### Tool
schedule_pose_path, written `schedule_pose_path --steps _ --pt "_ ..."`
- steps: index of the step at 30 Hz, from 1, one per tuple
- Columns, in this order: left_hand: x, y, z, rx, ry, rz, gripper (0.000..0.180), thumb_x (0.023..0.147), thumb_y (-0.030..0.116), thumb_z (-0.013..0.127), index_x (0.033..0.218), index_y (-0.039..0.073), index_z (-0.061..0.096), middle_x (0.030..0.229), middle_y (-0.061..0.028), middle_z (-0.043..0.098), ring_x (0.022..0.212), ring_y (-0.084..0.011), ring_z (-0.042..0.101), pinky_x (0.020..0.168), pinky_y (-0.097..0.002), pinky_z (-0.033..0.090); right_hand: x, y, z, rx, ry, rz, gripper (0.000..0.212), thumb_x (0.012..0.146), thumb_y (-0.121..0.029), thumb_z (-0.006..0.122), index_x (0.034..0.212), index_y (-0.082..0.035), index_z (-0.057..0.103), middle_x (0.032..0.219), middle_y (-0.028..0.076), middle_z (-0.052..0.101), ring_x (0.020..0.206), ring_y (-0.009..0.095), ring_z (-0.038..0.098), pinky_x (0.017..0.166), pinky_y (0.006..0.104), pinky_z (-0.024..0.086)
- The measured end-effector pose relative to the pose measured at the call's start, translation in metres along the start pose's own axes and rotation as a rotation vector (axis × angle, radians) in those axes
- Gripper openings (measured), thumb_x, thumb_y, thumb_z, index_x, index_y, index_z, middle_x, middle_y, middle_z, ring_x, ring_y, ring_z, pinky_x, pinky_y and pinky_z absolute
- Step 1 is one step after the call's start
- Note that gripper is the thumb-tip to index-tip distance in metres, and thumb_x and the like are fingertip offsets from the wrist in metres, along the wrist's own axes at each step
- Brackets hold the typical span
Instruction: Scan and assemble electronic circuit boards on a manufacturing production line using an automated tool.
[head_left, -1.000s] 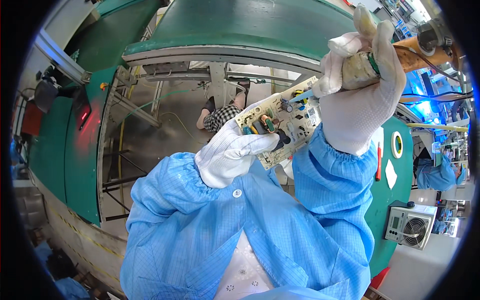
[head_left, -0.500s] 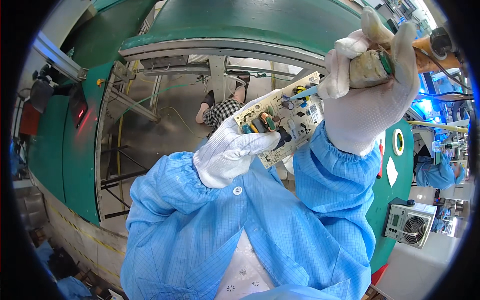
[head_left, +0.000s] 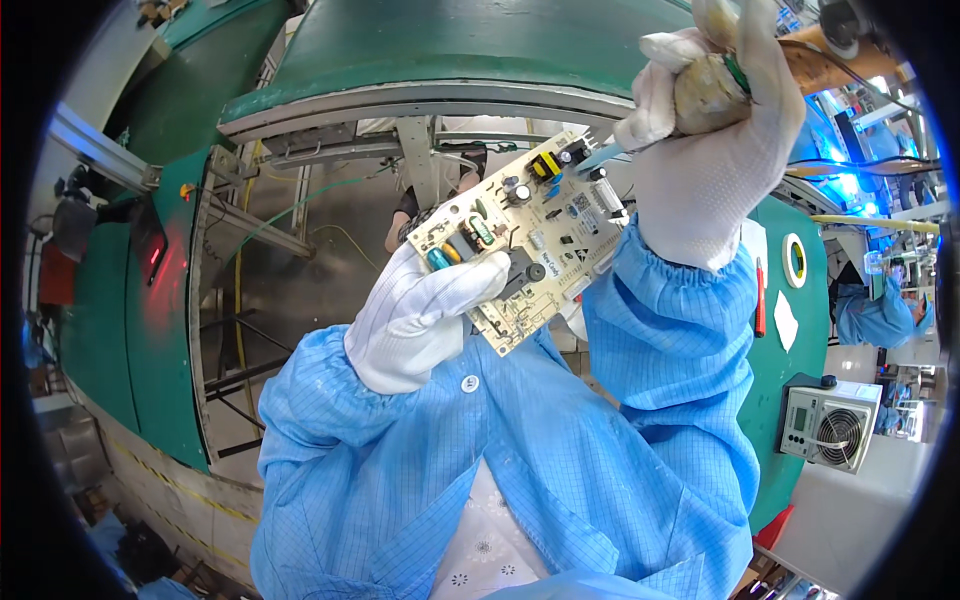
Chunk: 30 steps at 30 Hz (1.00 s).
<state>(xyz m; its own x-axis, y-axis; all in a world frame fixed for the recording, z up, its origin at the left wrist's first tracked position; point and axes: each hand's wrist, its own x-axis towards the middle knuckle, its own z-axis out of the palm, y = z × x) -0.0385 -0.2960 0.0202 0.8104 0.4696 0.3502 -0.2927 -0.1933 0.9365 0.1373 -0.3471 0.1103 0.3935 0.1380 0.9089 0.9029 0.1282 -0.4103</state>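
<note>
My left hand point(head_left: 418, 312), in a white glove, grips the left edge of a cream circuit board point(head_left: 545, 240), its thumb lying over the components. The board is tilted, component side up, with a yellow-black transformer, capacitors, coils and a white connector on it. My right hand point(head_left: 705, 165), also gloved, is closed round a tool with a thick, off-white wrapped handle point(head_left: 708, 95). A pale blue tip of this tool points down-left at the board's far right corner, beside the transformer; whether it touches is unclear.
A green bench point(head_left: 470, 50) with a metal edge runs ahead. On the right-hand green table lie a tape roll point(head_left: 794, 261), a red-handled tool point(head_left: 760, 300), a white scrap point(head_left: 785, 322) and a grey box with a fan point(head_left: 830, 424). Another person in blue point(head_left: 875, 315) works far right.
The board has moved left and slightly nearer, its component face showing more fully. Both hands have shifted left, the right one also a little upward with its tool.
</note>
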Motion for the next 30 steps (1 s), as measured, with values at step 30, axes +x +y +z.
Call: schedule_pose_path --steps 30 --pt "-0.006 -0.006 -0.006 -1.078 0.294 -0.701 0.061 0.069 -0.011 0.066 0.125 0.009 0.054 0.120 -0.0157 0.059 0.110 -0.0341 0.058 0.098 -0.0429 0.043 -0.002 0.007 -0.005 0.581 -0.011 0.376 0.041 0.090 0.004 0.050 0.132 0.001 0.047 0.109 0.017 0.059 0.062 0.012 0.054 0.043 0.0176 0.040"
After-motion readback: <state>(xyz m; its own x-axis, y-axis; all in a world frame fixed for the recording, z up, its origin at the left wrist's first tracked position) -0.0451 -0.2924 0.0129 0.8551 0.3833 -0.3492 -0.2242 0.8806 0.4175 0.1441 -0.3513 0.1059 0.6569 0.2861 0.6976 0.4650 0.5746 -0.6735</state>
